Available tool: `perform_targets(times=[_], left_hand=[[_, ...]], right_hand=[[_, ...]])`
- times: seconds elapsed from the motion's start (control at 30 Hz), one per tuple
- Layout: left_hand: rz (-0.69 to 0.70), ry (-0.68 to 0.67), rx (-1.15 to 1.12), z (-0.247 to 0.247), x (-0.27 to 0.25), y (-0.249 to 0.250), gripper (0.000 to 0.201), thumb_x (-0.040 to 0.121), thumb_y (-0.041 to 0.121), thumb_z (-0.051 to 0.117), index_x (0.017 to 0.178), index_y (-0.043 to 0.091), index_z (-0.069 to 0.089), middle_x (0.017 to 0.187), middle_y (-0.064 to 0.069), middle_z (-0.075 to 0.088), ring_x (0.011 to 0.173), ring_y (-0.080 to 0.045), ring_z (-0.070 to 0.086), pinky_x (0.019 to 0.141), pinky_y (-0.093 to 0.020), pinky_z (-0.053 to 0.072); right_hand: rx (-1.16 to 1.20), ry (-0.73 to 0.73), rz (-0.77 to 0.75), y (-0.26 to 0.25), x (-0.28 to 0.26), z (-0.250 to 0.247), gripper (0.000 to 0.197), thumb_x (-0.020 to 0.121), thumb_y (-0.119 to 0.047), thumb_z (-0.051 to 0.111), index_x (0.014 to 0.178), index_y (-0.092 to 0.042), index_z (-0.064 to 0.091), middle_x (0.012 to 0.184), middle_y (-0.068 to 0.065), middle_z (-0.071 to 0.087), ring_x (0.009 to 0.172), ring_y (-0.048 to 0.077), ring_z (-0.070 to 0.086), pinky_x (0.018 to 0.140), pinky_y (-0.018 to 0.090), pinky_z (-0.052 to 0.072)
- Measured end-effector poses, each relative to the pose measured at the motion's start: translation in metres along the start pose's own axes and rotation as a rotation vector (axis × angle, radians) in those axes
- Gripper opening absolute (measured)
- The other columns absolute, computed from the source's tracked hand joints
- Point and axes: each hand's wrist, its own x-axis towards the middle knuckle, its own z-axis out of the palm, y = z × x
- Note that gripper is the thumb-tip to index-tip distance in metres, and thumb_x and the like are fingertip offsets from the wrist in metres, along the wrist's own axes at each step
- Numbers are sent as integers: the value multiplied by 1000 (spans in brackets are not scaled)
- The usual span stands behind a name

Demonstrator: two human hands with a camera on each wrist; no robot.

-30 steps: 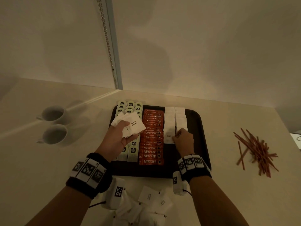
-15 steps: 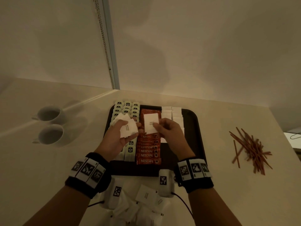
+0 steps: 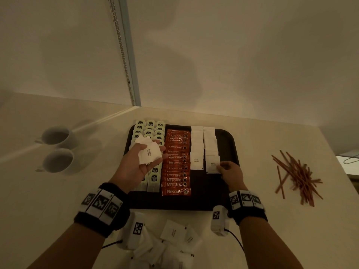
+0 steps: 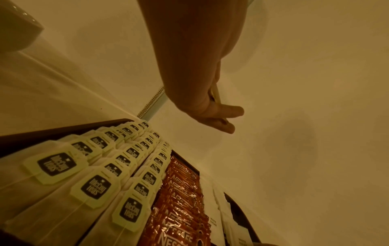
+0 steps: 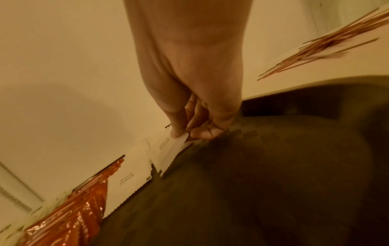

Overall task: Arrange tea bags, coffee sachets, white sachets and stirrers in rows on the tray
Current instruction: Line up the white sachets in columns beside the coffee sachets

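Note:
A dark tray [image 3: 227, 140] holds rows of tea bags [image 3: 150, 131], red coffee sachets [image 3: 176, 167] and two columns of white sachets [image 3: 197, 144]. My left hand [image 3: 136, 164] hovers palm-up over the tea bags and holds a small stack of white sugar sachets [image 3: 150, 153]. My right hand [image 3: 230, 172] pinches the near right corner of a white sachet [image 3: 212, 166] lying at the front of the right column; in the right wrist view thumb and finger grip that sachet [image 5: 168, 149]. Brown stirrers [image 3: 297, 175] lie in a loose heap right of the tray.
Two white cups [image 3: 56, 148] stand left of the tray. Loose white sachets [image 3: 172, 241] lie on the counter in front of the tray, between my wrists. The tray's right strip [image 5: 273, 166] is bare. A wall rises just behind the tray.
My right hand took one sachet from the left hand's stack, carried it right and set it down at the front of the right white column. The left hand stayed over the tea bags.

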Motion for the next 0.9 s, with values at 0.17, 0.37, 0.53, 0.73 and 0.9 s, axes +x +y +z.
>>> perform_targets(times=[0.17,0.37,0.53,0.73,0.9], left_hand=[[-16,-10,-28,-2,2,2,37,97,17,35,124,-1,52,96,-22,71,81,-35,71,57,-28,59],[-41,-56,-44,-1,2,2,44,95,17,31,133,-1,46,98,-22,71,86,-36,70,60,-31,59],[-11,-49,16,3,2,2,35,100,17,31,126,5,50,98,-20,71,84,-34,71,55,-29,58],[69,25,163,13,3,0,22,100,15,40,116,12,54,86,-9,72,68,-22,69,44,-24,52],[150,73,297,10,3,-2,24,97,23,50,119,15,52,94,-10,63,74,-20,62,40,-21,44]], right_hand=[[-42,41,-29,-3,7,3,21,88,-19,63,107,-9,63,109,7,63,103,22,57,96,42,48],[-130,108,-66,-6,9,10,17,87,-15,64,100,-4,61,103,12,63,98,23,57,86,30,44],[-195,134,-145,-25,1,12,22,87,-18,64,101,-5,55,97,10,62,85,19,57,70,25,43],[151,-289,-554,-126,-64,24,14,89,-30,60,100,-21,59,94,-8,62,85,4,59,71,14,47],[118,-348,-661,-150,-86,40,8,88,-25,64,95,-24,64,90,-9,63,81,-5,56,70,7,45]])
